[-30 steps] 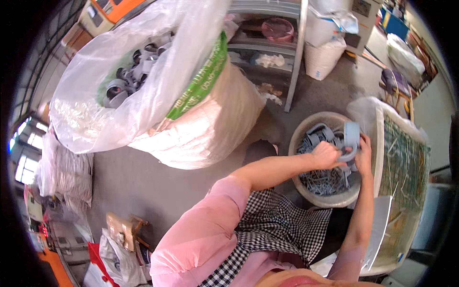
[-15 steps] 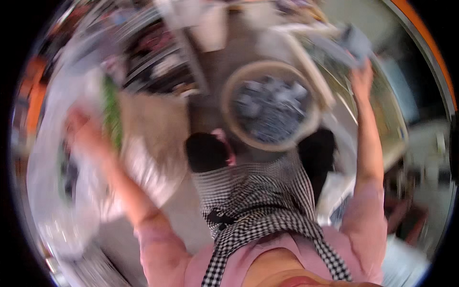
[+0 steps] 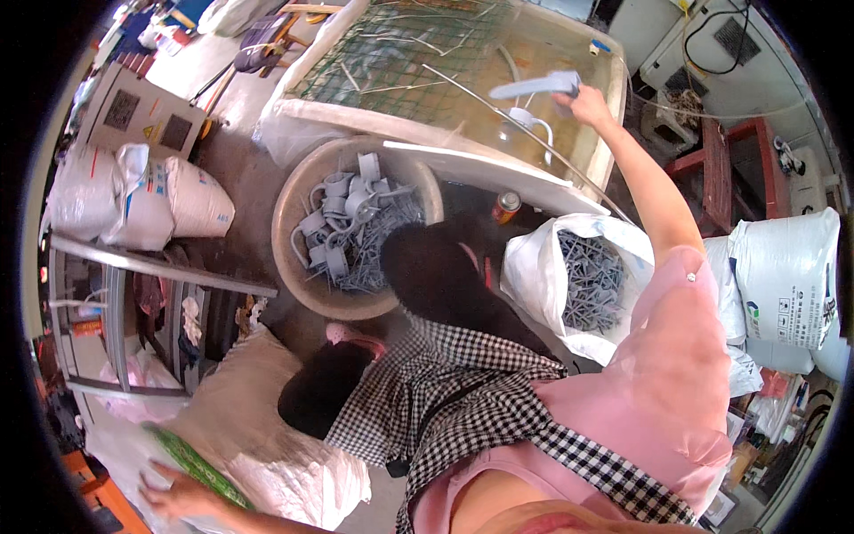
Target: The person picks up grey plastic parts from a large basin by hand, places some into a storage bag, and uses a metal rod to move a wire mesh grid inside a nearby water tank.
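My right hand [image 3: 587, 107] grips a grey plastic part, with a long flat strip [image 3: 529, 86] pointing left over a water tank [image 3: 583, 53]. Below it in the tank lies a grey part with a pale curved arm [image 3: 548, 138]; a thin rod [image 3: 485, 107] slants across the rim. My left hand [image 3: 182, 494] is at the lower left with fingers spread, holding nothing, beside a long green patterned bundle [image 3: 197, 467] near a white woven sack [image 3: 267, 418]. Between these, by my feet, a round tan basin [image 3: 289, 218] holds many grey ring-shaped plastic parts [image 3: 342, 209] and thin strips.
An open white sack [image 3: 534, 258] of grey plastic pieces stands right of my legs, with a drink can [image 3: 506, 206] near it. Green netting [image 3: 427, 44] covers the tank's left part. A metal rack [image 3: 165, 267] and full sacks [image 3: 142, 200] are at left; a red stand [image 3: 721, 169] is at right.
My view has swung toward the right, bringing the whole tank into sight. My right hand still holds a grey part, now over the water. My left hand appears lower in view.
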Demonstrator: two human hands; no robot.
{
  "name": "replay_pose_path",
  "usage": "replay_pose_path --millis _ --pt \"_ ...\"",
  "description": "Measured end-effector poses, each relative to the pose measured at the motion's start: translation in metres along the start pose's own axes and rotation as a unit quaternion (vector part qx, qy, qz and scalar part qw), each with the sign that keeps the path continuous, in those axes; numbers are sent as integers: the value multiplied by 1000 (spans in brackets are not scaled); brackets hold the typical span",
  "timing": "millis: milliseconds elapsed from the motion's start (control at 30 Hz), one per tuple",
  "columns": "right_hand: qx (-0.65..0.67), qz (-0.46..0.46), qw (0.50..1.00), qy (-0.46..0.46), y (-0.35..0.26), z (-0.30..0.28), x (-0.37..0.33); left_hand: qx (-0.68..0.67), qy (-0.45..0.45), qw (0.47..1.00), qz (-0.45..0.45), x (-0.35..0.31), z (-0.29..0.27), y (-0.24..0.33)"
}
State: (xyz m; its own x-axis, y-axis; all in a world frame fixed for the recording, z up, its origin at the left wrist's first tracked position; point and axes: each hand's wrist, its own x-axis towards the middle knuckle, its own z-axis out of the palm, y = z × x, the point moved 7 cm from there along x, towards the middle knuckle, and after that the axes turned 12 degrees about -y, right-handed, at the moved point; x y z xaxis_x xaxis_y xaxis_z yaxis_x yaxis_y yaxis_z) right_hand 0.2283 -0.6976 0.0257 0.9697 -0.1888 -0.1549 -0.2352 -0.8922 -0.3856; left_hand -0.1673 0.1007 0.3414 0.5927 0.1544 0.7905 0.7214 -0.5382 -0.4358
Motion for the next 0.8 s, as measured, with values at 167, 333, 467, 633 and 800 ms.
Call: replay_pose_path --millis 167,333,467,633,800 --pt "26 219 963 -153 91 70 9 -130 -93 983 86 -16 16 147" --pt "149 216 944 -201 180 141 22 -201 -154 957 143 -16 8 236" --pt "-199 26 932 -303 136 174 -22 -193 -187 952 148 -26 13 233" --pt "-209 -65 963 -160 165 164 -46 -255 -205 927 182 -46 15 272" --pt "-28 30 986 -160 124 55 -94 -279 -214 914 202 -53 4 292"
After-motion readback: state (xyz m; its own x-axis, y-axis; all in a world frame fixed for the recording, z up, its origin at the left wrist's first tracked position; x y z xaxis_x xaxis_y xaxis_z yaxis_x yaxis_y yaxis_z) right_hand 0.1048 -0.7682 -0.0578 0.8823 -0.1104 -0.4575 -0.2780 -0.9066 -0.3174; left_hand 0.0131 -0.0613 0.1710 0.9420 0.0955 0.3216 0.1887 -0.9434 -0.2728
